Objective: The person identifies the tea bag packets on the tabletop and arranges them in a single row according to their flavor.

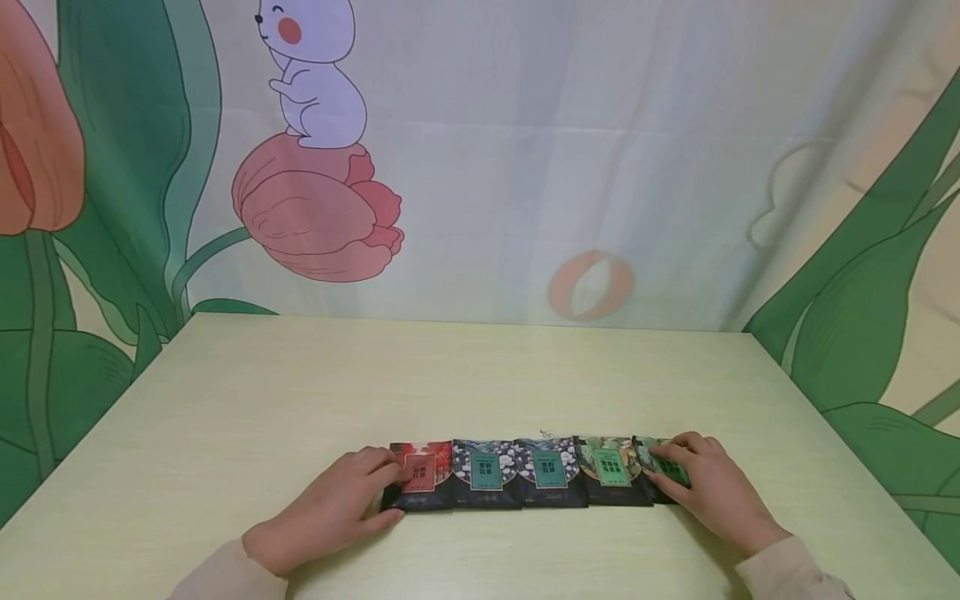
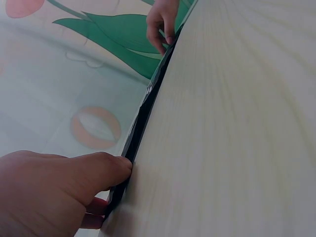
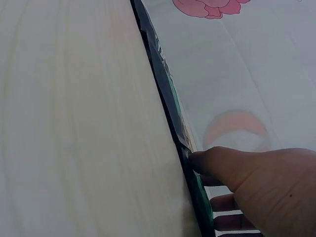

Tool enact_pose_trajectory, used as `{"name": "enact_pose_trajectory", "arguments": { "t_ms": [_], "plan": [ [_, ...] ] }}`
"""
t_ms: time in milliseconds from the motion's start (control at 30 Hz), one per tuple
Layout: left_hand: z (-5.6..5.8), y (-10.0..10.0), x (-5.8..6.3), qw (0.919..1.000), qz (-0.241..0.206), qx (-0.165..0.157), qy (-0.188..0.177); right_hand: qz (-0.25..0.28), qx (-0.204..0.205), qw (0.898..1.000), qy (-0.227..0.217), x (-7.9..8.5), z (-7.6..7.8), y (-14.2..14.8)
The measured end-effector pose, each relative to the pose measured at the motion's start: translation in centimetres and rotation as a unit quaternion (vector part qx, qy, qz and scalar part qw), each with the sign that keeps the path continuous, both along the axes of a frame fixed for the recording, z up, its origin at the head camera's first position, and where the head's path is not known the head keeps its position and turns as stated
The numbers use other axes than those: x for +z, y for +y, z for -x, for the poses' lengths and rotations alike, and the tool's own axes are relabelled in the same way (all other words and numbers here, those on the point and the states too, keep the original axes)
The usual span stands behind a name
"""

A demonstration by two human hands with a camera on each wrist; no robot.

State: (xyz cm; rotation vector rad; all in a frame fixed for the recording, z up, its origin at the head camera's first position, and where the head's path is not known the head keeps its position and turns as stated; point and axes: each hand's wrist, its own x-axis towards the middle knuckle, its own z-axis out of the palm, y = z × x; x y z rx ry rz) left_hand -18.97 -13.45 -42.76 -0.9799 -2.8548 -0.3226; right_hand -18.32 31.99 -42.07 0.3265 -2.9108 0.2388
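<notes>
Several dark sachets lie side by side in a row on the table, edges overlapping. The leftmost sachet (image 1: 423, 475) has a red label; the two blue-and-white floral sachets (image 1: 486, 473) beside it carry teal labels. Toward the right are a green-labelled sachet (image 1: 613, 469) and a mostly covered green sachet (image 1: 666, 467). My left hand (image 1: 337, 500) rests at the row's left end, fingers on the red-labelled sachet and thumb (image 2: 116, 170) at its near edge. My right hand (image 1: 712, 487) touches the rightmost sachet with thumb (image 3: 205, 160) and fingers, covering part of it.
The pale wood-patterned table (image 1: 300, 392) extends around the row. Behind it hangs a curtain (image 1: 480, 167) printed with flowers, leaves and a white animal, meeting the table's far edge.
</notes>
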Motion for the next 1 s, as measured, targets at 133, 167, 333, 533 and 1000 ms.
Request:
{"name": "enact_pose_trajectory", "arguments": {
  "t_ms": [133, 167, 333, 533, 1000],
  "plan": [
    [-0.14, 0.00, 0.19, 1.0000, -0.004, -0.003, 0.003, 0.001, -0.003, 1.000, 0.000, 0.05, -0.01, 0.02],
    [-0.16, -0.01, 0.21, 1.0000, -0.005, -0.004, 0.005, 0.001, -0.004, 1.000, 0.000, 0.05, 0.01, 0.02],
    [-0.14, 0.00, 0.24, 0.9999, -0.004, -0.004, 0.010, 0.003, -0.001, 1.000, 0.005, -0.08, 0.09, 0.15],
    [0.07, -0.02, 0.12, 0.9999, -0.005, -0.009, 0.010, 0.008, 0.003, 1.000, 0.012, -0.51, 0.15, 0.48],
    [0.33, -0.18, -0.01, 0.9997, -0.019, -0.013, 0.000, 0.012, -0.005, 1.000, 0.007, -0.81, 0.40, 0.71]
  ]
}}
